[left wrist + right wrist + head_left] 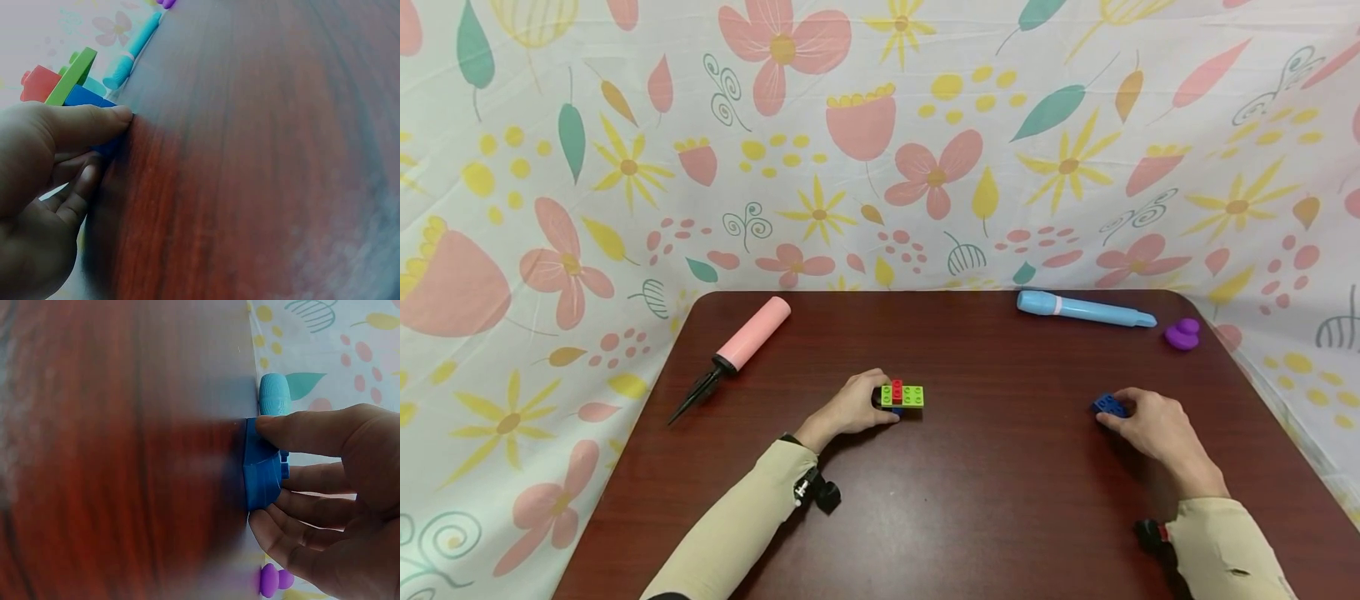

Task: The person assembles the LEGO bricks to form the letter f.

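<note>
Left of the table's middle, my left hand (859,404) grips a small stack of toy building bricks. A lime green brick (913,397) lies across the stack with a red brick (897,390) on top of it. Below them, a blue brick (86,97) shows beside my thumb in the left wrist view; part of it is hidden by the fingers. On the right side my right hand (1161,425) pinches a separate blue brick (1107,406) between thumb and fingers. In the right wrist view this blue brick (262,472) has a sloped side and stands on the tabletop.
A pink hand pump (754,335) with a black nozzle lies at the table's back left. Along the back right edge are a light blue tube-shaped toy (1086,310) and a small purple duck-like toy (1183,334). A flower-printed cloth (865,192) hangs behind the brown table (985,500).
</note>
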Action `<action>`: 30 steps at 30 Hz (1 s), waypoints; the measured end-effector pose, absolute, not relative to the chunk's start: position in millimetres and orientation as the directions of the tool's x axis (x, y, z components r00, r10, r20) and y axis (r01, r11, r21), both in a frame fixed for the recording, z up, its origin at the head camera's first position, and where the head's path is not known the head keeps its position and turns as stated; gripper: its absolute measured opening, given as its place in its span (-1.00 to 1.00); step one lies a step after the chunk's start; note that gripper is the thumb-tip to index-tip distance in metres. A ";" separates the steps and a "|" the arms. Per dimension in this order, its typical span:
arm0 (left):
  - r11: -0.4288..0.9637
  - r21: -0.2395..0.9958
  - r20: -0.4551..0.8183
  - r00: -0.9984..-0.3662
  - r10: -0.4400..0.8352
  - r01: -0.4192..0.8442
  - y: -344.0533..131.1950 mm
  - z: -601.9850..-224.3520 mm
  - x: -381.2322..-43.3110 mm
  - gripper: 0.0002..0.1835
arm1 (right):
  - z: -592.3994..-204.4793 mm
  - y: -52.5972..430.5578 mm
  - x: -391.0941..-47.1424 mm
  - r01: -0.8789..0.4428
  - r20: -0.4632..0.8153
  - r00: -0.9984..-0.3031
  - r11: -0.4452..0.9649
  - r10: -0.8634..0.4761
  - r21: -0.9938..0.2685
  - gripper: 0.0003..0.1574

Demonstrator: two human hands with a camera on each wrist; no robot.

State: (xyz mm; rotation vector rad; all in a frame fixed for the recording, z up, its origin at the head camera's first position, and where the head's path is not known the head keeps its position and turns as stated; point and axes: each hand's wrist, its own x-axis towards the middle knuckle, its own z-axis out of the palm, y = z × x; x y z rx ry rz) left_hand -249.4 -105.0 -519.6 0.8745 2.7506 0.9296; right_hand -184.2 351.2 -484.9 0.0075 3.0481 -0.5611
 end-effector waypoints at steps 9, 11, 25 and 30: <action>0.647 0.592 0.069 -0.830 0.553 0.480 -105.0 -520.2 -250.0 -0.50 | -483.9 347.4 -185.5 -0.021 -0.013 -1.000 0.933 -0.028 -0.360 -0.34; 0.649 0.593 0.063 -0.832 0.552 0.476 -105.0 -520.5 -250.2 -0.50 | -483.9 346.4 -186.2 -0.034 -0.007 -0.999 0.933 -0.039 -0.359 -0.34; 0.649 0.582 0.073 -0.827 0.558 0.489 -104.7 -520.2 -251.2 -0.54 | -479.1 336.2 -187.9 -0.100 0.001 -0.994 0.938 -0.105 -0.332 -0.32; 0.655 0.588 0.054 -0.831 0.553 0.474 -104.9 -519.8 -250.1 -0.51 | -476.0 329.8 -186.3 -0.135 0.012 -0.990 0.937 -0.139 -0.322 -0.33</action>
